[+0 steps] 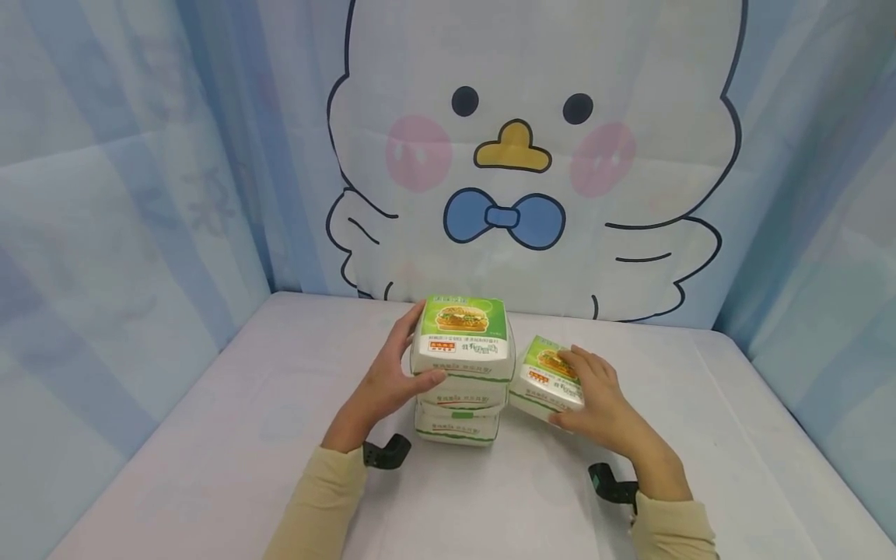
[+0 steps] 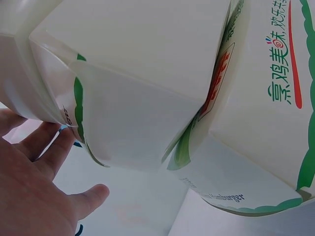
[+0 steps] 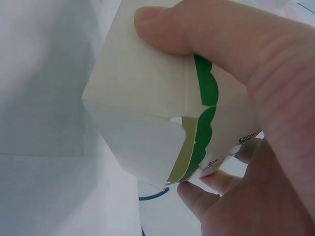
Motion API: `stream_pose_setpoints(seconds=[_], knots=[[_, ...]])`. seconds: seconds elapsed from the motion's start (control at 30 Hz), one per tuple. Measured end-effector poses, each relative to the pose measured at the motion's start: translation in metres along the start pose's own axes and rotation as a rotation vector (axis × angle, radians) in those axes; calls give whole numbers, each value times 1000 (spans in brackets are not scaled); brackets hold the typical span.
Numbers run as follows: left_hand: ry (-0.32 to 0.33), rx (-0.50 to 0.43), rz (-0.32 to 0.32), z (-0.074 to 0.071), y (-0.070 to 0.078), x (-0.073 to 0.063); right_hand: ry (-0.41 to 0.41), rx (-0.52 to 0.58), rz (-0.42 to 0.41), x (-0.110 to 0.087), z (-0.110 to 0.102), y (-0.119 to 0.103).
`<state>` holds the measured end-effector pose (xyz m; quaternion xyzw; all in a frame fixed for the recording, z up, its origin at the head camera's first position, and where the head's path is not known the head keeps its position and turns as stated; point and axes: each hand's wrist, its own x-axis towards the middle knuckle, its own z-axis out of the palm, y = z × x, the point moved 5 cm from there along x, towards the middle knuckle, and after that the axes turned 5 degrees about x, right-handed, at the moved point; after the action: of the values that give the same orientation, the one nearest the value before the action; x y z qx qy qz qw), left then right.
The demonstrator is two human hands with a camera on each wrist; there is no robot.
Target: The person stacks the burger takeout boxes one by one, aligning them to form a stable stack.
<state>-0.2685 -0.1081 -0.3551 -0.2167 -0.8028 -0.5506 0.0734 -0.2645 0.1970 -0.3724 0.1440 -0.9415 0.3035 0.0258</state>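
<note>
Several white and green paper burger boxes are in the head view. Three stand stacked: a top box (image 1: pixel 465 346) with a burger picture on its lid, a middle box (image 1: pixel 462 395) and a bottom box (image 1: pixel 456 430). Along the left side of the top box lies my left hand (image 1: pixel 381 386), fingers fairly straight against it and thumb stretched out by the front face. Right of the stack, my right hand (image 1: pixel 603 408) grips a separate burger box (image 1: pixel 542 381), thumb on one side and fingers on the opposite side. That box sits turned at an angle; whether it touches the table is unclear.
A pale cloth-covered table (image 1: pixel 210 474) lies under the boxes. Behind it hangs a curtain (image 1: pixel 518 264) with a cartoon chick, and more curtain closes both sides. Dark wrist cameras (image 1: pixel 387 453) are strapped at both wrists.
</note>
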Motion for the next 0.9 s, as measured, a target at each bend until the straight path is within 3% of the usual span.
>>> stream_pose_setpoints(seconds=[0.53,0.9], knots=[[3,10,1,-1,0,0,32,12,-11,0,-13,-6],[8,19,0,0,0,0,85,7,-68,1,-34,-16]])
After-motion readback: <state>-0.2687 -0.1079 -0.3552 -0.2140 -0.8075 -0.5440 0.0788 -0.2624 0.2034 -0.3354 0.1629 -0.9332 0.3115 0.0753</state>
